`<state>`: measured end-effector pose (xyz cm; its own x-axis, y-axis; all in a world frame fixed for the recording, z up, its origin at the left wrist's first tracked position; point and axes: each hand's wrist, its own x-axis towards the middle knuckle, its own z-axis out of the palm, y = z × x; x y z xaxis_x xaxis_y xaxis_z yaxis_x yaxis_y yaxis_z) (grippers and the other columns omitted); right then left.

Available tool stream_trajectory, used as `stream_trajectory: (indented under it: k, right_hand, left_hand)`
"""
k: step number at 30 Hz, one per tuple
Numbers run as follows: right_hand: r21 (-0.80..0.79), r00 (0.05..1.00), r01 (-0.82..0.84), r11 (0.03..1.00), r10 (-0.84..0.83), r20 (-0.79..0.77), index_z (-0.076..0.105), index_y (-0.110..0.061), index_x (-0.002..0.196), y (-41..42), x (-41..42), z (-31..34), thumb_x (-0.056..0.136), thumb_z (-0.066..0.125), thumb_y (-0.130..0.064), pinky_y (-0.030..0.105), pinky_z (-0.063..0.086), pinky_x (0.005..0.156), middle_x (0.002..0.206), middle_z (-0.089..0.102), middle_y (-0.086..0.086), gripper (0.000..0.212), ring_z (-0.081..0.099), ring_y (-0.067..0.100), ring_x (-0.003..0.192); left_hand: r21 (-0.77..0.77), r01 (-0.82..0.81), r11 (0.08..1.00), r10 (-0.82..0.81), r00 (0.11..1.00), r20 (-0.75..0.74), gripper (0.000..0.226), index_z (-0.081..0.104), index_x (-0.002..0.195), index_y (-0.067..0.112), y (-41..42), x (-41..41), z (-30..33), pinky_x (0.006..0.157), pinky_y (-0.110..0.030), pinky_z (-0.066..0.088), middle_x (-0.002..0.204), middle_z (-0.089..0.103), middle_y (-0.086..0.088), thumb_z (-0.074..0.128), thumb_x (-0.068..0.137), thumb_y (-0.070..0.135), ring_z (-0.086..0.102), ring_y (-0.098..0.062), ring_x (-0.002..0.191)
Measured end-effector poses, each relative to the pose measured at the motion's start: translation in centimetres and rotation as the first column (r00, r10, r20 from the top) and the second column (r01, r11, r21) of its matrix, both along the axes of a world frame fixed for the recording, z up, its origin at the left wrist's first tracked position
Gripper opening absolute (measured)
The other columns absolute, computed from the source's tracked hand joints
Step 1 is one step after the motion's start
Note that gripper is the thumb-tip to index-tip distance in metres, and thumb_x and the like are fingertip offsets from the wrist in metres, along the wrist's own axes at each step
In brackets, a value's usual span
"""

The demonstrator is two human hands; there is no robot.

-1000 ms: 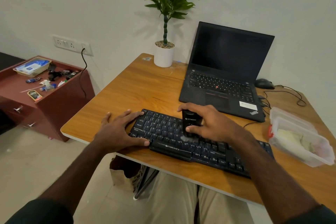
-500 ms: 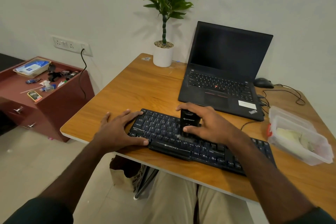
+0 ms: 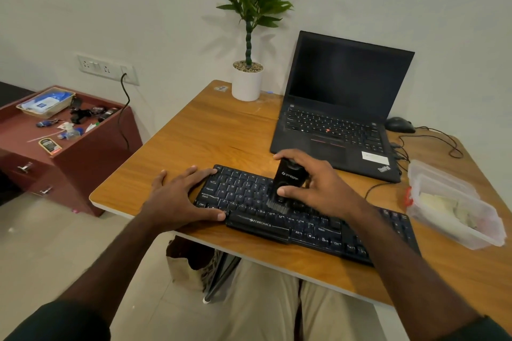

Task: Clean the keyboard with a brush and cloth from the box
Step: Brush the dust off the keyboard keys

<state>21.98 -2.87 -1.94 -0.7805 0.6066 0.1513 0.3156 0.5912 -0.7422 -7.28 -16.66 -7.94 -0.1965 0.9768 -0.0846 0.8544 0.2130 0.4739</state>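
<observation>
A black Zebronics keyboard (image 3: 277, 219) lies slanted along the front of the wooden table (image 3: 221, 130). My right hand (image 3: 318, 188) grips a black brush (image 3: 286, 178) upright, with its grey bristles pressed onto the middle keys. My left hand (image 3: 180, 196) rests flat on the table at the keyboard's left end, thumb against its front edge. A clear plastic box (image 3: 454, 207) with a pale cloth inside stands open at the right, its lid behind it.
An open black laptop (image 3: 340, 108) stands behind the keyboard, a mouse (image 3: 399, 124) and cables to its right. A white potted plant (image 3: 247, 83) is at the table's back. A red cabinet (image 3: 63, 141) with small clutter stands to the left.
My right hand has drawn the brush a little up and left across the keys. My left hand stays in place on the keyboard's left end.
</observation>
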Motion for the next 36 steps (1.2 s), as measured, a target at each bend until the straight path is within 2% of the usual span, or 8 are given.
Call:
stream_trajectory:
  k: [3, 10, 16, 18, 24, 29, 33, 36]
  right_hand:
    - [-0.051, 0.999, -0.024, 0.998, 0.026, 0.032, 0.054, -0.047, 0.133, 0.3, 0.9, 0.0, 0.088, 0.078, -0.017, 0.024, 0.057, 0.080, 0.120, 0.061, -0.011, 0.059, 0.064, 0.009, 0.104]
    - [-0.052, 0.969, 0.005, 0.999, 0.009, 0.248, 0.061, -0.049, 0.123, 2.4, 5.4, 1.9, 0.081, 0.083, -0.014, 0.032, 0.061, 0.077, 0.113, 0.064, -0.005, 0.060, 0.068, 0.014, 0.094]
    - [-0.026, 1.000, 0.006, 1.000, -0.005, 0.026, 0.059, -0.035, 0.128, 1.0, 3.2, 1.2, 0.083, 0.082, -0.012, 0.019, 0.054, 0.078, 0.114, 0.063, -0.009, 0.056, 0.064, 0.007, 0.100]
    - [-0.029, 1.000, -0.004, 1.000, 0.003, -0.026, 0.058, -0.035, 0.130, 0.2, 2.1, 0.5, 0.085, 0.080, -0.014, 0.022, 0.057, 0.075, 0.110, 0.065, -0.004, 0.054, 0.066, 0.011, 0.096]
    - [-0.030, 0.992, -0.009, 1.000, 0.013, 0.129, 0.056, -0.046, 0.129, 1.0, 4.9, 0.8, 0.087, 0.079, -0.018, 0.031, 0.061, 0.083, 0.115, 0.065, -0.009, 0.055, 0.067, 0.007, 0.102]
    - [0.006, 0.973, 0.005, 1.000, -0.007, 0.229, 0.055, -0.057, 0.124, 1.8, 7.1, 1.8, 0.084, 0.081, -0.019, 0.021, 0.054, 0.075, 0.119, 0.064, -0.012, 0.061, 0.066, 0.005, 0.101]
    - [0.042, 0.986, 0.039, 0.998, -0.046, 0.159, 0.054, -0.054, 0.130, 0.5, 5.2, 1.0, 0.086, 0.079, -0.019, 0.023, 0.056, 0.080, 0.118, 0.063, -0.015, 0.061, 0.064, 0.003, 0.102]
    - [0.099, 0.996, 0.040, 0.994, -0.048, 0.079, 0.051, -0.047, 0.137, -1.0, 3.8, 0.4, 0.089, 0.076, -0.020, 0.015, 0.055, 0.082, 0.123, 0.055, -0.031, 0.061, 0.059, -0.006, 0.108]
  left_hand:
    - [0.006, 0.003, 1.000, -0.003, 1.000, -0.002, 0.121, 0.016, 0.149, 0.055, 0.0, 0.0, -0.1, 0.121, -0.048, -0.010, 0.163, 0.024, 0.005, 0.041, 0.042, 0.105, 0.013, -0.008, 0.150]
    - [0.025, 0.004, 1.000, -0.004, 1.000, -0.001, 0.123, 0.018, 0.149, 0.054, 0.0, -0.2, -0.4, 0.121, -0.050, -0.009, 0.163, 0.026, 0.005, 0.040, 0.040, 0.107, 0.013, -0.007, 0.150]
    - [0.018, -0.005, 1.000, 0.005, 1.000, -0.005, 0.122, 0.018, 0.148, 0.055, 0.1, -0.1, -0.4, 0.121, -0.050, -0.008, 0.163, 0.026, 0.006, 0.040, 0.040, 0.107, 0.014, -0.008, 0.150]
    - [0.019, -0.004, 1.000, 0.004, 1.000, -0.002, 0.122, 0.018, 0.148, 0.055, 0.1, -0.1, -0.3, 0.121, -0.050, -0.009, 0.163, 0.026, 0.006, 0.039, 0.040, 0.107, 0.014, -0.008, 0.150]
    - [0.016, 0.000, 1.000, 0.000, 1.000, -0.010, 0.124, 0.018, 0.149, 0.055, 0.0, -0.1, -0.3, 0.121, -0.049, -0.009, 0.163, 0.026, 0.005, 0.037, 0.038, 0.108, 0.014, -0.008, 0.150]
    - [0.008, -0.004, 1.000, 0.004, 1.000, -0.015, 0.125, 0.017, 0.149, 0.055, 0.1, 0.0, -0.3, 0.121, -0.049, -0.009, 0.163, 0.025, 0.004, 0.036, 0.038, 0.108, 0.016, -0.010, 0.150]
    - [0.010, -0.002, 1.000, 0.002, 1.000, -0.006, 0.121, 0.018, 0.147, 0.057, 0.0, 0.2, -0.1, 0.121, -0.048, -0.009, 0.163, 0.025, 0.004, 0.038, 0.039, 0.107, 0.017, -0.010, 0.149]
    - [0.041, -0.008, 0.999, 0.007, 1.000, 0.030, 0.107, 0.019, 0.138, 0.065, -0.1, 0.0, -0.1, 0.122, -0.046, -0.008, 0.161, 0.030, 0.005, 0.043, 0.042, 0.105, 0.019, -0.009, 0.149]
